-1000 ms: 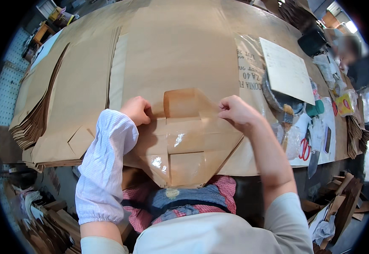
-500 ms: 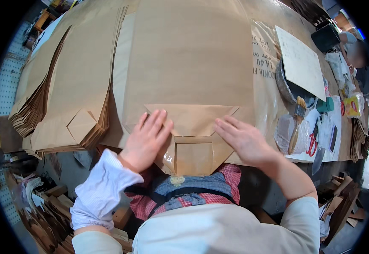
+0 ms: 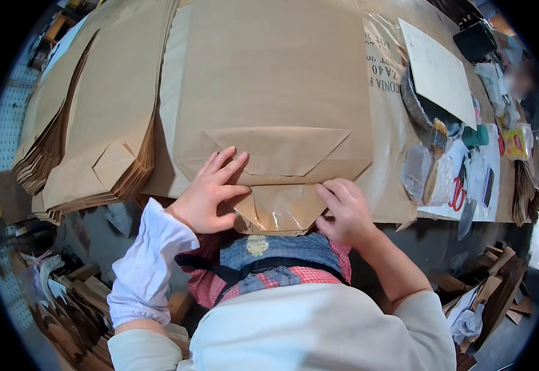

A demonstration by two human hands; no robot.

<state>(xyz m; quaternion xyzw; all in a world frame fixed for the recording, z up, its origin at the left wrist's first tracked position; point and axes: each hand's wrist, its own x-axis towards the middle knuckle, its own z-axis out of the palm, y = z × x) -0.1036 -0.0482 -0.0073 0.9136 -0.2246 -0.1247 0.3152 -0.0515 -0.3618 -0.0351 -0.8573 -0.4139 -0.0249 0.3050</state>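
A large brown paper bag [image 3: 272, 74] lies flat before me, its folded bottom end toward my body. One trapezoid flap [image 3: 275, 148] rests flat on the bag. Nearer to me a second flap [image 3: 282, 207], with glossy wet-looking streaks, is bent at a crease by the table edge. My left hand [image 3: 212, 190] lies on the left end of that crease, fingers spread and thumb at the flap's left side. With thumb and fingers, my right hand [image 3: 347, 210] pinches the flap's right side. The right thumb's tip is partly hidden.
Stacked brown paper bags [image 3: 106, 123] lie at left. At right are a bowl [image 3: 413, 105] partly under a white board [image 3: 436, 68], a brush [image 3: 435, 164], red-handled scissors [image 3: 458, 193], a knife [image 3: 466, 217] and a green lid [image 3: 475, 135]. Another person [image 3: 520, 80] is at far right.
The bag has shifted slightly away from me. The near flap has been bent up at its crease, covering the rectangular opening. My right hand has gone from lying flat to pinching the flap.
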